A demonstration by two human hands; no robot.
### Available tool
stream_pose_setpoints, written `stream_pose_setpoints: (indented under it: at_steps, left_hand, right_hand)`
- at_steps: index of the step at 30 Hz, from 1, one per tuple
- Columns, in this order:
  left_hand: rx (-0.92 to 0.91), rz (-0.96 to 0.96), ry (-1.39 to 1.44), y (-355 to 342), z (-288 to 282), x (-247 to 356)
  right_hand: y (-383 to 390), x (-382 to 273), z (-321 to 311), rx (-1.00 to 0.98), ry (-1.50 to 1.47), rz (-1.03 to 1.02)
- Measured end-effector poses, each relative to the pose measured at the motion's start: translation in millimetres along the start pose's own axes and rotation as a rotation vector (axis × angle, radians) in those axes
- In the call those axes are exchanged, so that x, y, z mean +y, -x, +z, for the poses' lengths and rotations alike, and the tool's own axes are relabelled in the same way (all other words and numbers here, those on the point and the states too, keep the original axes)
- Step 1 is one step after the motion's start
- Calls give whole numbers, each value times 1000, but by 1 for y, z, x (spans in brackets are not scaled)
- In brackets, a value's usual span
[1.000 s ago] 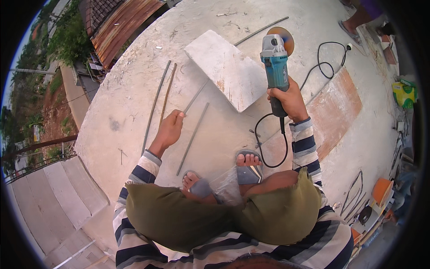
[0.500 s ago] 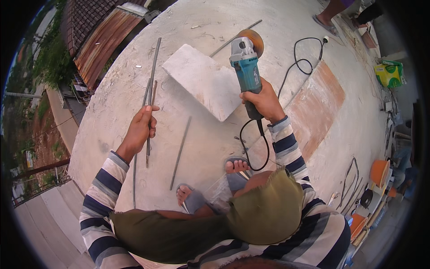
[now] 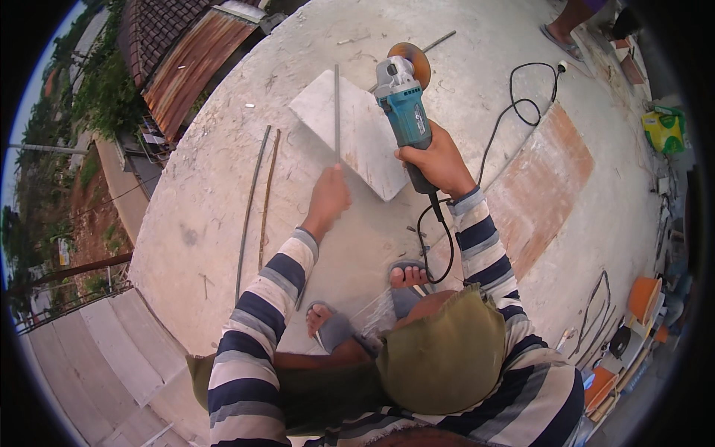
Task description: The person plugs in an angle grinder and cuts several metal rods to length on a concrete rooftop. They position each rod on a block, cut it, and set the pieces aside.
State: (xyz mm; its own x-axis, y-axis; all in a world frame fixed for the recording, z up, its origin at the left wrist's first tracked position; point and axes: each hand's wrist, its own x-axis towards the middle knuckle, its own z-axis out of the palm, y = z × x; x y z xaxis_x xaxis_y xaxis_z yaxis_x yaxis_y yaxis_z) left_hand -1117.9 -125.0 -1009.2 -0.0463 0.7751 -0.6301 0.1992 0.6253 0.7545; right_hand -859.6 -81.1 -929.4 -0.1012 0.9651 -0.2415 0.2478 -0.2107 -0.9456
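Observation:
My left hand (image 3: 326, 200) is closed round a thin grey metal rod (image 3: 337, 112), whose far end reaches over a whitish slab (image 3: 309, 100) lying on the floor. That hand is a little blurred. In my right hand (image 3: 447, 160) is a teal angle grinder (image 3: 408, 119), gripped by its black rear end, its brown disc (image 3: 411, 61) pointing away from me. The grinder is above the slab's right side, apart from the rod. To the left, two more thin rods, one grey (image 3: 254, 201) and one rusty brown (image 3: 269, 197), lie on the concrete.
The grinder's black cord (image 3: 514, 112) loops across the floor to a white plug. A dusty reddish board (image 3: 544, 182) lies at the right. Another rod (image 3: 441, 40) shows beyond the disc. Someone's sandalled foot (image 3: 562, 41) stands far right. Orange containers (image 3: 643, 298) are near the right rim.
My left hand has moved right, bringing one rod over the slab. The two other rods beside it now lie apart on the floor. My right hand keeps hold of the grinder.

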Motion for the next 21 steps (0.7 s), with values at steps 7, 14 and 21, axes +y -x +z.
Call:
stream_pose_setpoints:
  at_steps: [7, 14, 21]
  left_hand:
    - [14, -53, 310, -3, 15, -8]
    - [-50, -109, 379, -6, 24, 15]
    - [8, -127, 333, -3, 29, 18]
  right_hand:
    - [-79, -32, 54, -24, 288, -55]
    - [-140, -40, 107, -100, 485, -24]
    - [-154, -31, 122, -60, 477, -3]
